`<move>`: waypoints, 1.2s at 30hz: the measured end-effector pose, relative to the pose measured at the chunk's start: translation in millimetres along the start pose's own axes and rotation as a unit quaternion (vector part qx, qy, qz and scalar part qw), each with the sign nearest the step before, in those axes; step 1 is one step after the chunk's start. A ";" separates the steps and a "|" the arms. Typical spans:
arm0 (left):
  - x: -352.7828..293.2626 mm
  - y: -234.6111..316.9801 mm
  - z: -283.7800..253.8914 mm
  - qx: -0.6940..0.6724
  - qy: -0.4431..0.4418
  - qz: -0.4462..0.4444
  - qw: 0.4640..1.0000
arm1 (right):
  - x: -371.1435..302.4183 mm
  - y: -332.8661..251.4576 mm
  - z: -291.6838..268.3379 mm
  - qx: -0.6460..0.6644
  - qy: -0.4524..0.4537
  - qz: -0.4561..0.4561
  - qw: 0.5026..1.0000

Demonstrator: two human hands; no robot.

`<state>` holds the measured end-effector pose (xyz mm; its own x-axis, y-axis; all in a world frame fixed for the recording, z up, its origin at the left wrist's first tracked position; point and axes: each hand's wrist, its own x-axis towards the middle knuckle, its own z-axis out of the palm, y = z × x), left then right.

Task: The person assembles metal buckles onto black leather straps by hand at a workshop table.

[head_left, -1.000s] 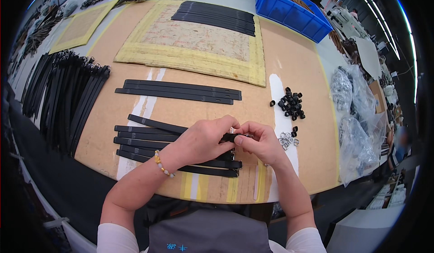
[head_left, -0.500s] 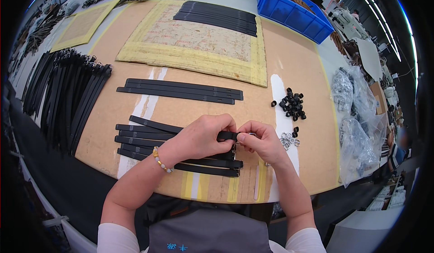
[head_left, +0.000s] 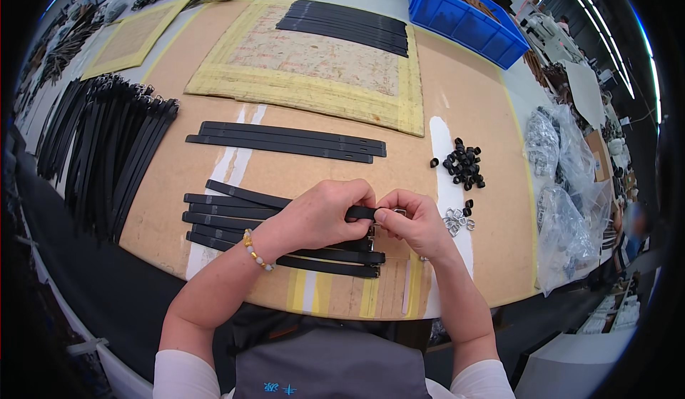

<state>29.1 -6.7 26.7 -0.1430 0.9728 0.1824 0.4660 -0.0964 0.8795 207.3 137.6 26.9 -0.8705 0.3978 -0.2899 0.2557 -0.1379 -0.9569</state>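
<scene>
Grip in both hands is clamped: the left hand [head_left: 330,213] and the right hand [head_left: 417,226] pinch a black strap [head_left: 362,213] between them, above the right ends of a row of straps [head_left: 221,220] on the worktop [head_left: 492,120]. Fingers hide the strap's tip, so whether a metal piece sits there is hard to tell. With so little strap pinched, a slipping right thumb could let the tip twist or spring free. Lowering the left wrist, which crosses the row, could drag those straps askew. Anything dropped rightward might mix with the silver buckles [head_left: 457,222] or black loops [head_left: 465,165].
</scene>
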 end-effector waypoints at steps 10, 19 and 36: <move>-0.7 -3.5 1.5 0.027 0.022 0.052 0.998 | 3.6 7.0 4.9 -0.053 0.028 -0.040 0.997; -2.6 4.2 -3.4 -0.046 -0.020 0.022 0.999 | 3.7 3.0 7.6 -0.057 -0.018 -0.049 0.997; 6.3 -35.9 -19.8 0.071 0.056 0.002 0.996 | 32.1 26.4 -64.8 -0.385 0.327 -0.263 0.822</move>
<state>-5.8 -1.4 5.0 -0.2328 0.9423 0.2405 0.5840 -0.0623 0.8093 213.3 205.5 -8.8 -0.5986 0.6557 0.4602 0.3253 0.7240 -0.6083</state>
